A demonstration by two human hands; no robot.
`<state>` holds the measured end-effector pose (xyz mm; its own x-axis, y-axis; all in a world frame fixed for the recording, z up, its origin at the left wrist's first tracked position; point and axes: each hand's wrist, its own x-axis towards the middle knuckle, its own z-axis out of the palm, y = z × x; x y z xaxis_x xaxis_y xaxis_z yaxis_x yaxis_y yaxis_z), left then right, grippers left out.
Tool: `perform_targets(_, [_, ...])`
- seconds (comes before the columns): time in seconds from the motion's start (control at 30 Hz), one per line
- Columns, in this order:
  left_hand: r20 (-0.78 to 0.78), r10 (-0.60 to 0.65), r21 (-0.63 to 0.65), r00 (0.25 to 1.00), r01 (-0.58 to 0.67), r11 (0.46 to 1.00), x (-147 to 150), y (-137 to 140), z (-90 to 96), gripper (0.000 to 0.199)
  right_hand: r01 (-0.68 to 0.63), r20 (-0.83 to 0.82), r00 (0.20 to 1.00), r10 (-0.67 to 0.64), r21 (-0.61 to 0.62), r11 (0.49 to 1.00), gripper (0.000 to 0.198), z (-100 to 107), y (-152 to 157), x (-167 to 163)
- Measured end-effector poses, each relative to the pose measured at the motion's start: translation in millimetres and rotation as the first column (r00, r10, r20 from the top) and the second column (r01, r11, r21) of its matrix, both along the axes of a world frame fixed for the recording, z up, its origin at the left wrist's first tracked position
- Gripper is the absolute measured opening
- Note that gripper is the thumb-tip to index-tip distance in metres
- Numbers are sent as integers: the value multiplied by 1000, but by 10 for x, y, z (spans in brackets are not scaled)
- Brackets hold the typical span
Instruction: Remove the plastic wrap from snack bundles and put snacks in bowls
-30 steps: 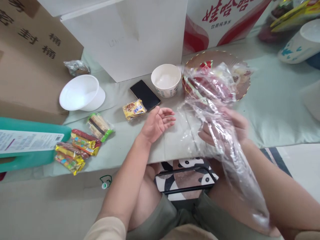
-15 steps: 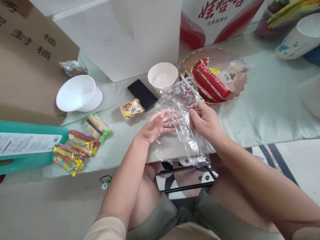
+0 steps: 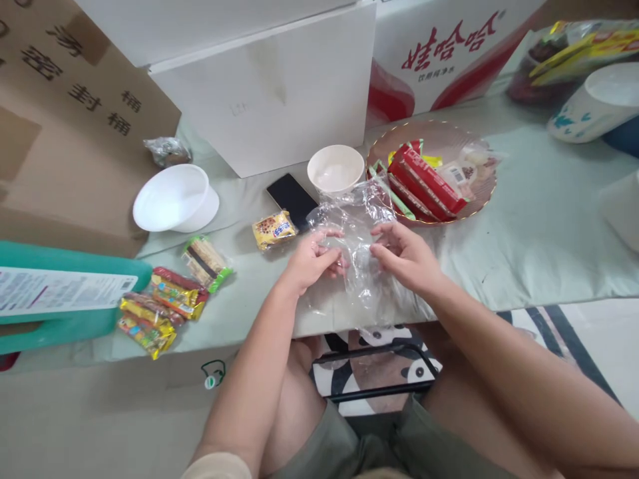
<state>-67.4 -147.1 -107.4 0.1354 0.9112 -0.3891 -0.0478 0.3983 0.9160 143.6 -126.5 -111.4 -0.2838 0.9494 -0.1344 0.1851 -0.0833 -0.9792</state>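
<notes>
A crumpled clear plastic bag (image 3: 360, 266) lies between my hands at the table's front edge, its upper part reaching toward a white bowl (image 3: 335, 169). My left hand (image 3: 315, 261) is curled at the bag's left side, with thumb and fingers on the film. On the other side, my right hand (image 3: 407, 256) has bent fingers and thumb at the film, palm facing inward. Just beyond my left hand are a yellow snack packet (image 3: 274, 229) and a dark phone (image 3: 294, 199). Past my right hand stands a gold-rimmed plate (image 3: 482, 199) with red snack packs (image 3: 426, 179).
At left are a white plastic tub (image 3: 174, 199), several wrapped snacks (image 3: 150, 322), a green-ended packet (image 3: 206, 263), a teal container (image 3: 64, 299) and a cardboard box (image 3: 64, 133). White boxes (image 3: 299, 100) line the back. A patterned paper cup (image 3: 594, 100) stands at the right.
My left hand has gone from spread, palm-up fingers to a curled hold. My right fingers have loosened from a tight pinch. The bag's lower end has drawn up, and the view has shifted slightly.
</notes>
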Motion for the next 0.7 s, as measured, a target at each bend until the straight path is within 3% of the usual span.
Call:
perform_targets(0.13, [39, 82, 50, 996, -84, 995, -66, 8, -19, 44, 37, 30, 999, -40, 90, 995, 14, -29, 16, 0])
perform_targets(0.23, [126, -4, 11, 992, 2, 1000, -101, 6, -14, 67, 107, 13, 994, -111, 196, 975, 4, -48, 24, 2])
perform_targets(0.33, [90, -81, -17, 993, 83, 996, -60, 5, -23, 82, 120, -17, 993, -120, 299, 947, 6, -51, 17, 0])
perform_targets(0.43, [35, -38, 25, 999, 37, 999, -11, 15, -38, 60, 120, -15, 992, -126, 429, 895, 13, -43, 0, 21])
perform_targets(0.5, [78, -6, 53, 997, 1, 999, -16, 21, -36, 45, 119, -5, 991, -132, 468, 876, 15, -27, -13, 52])
perform_targets(0.63, [201, 77, 21, 977, -83, 996, -95, 23, -12, 30, 176, -60, 984, -167, 433, 884, 11, 39, -32, 110])
perform_targets(0.7, [259, 110, 6, 960, -116, 993, -133, 25, -9, 24, 215, -132, 975, -179, 358, 909, 8, 70, -37, 116])
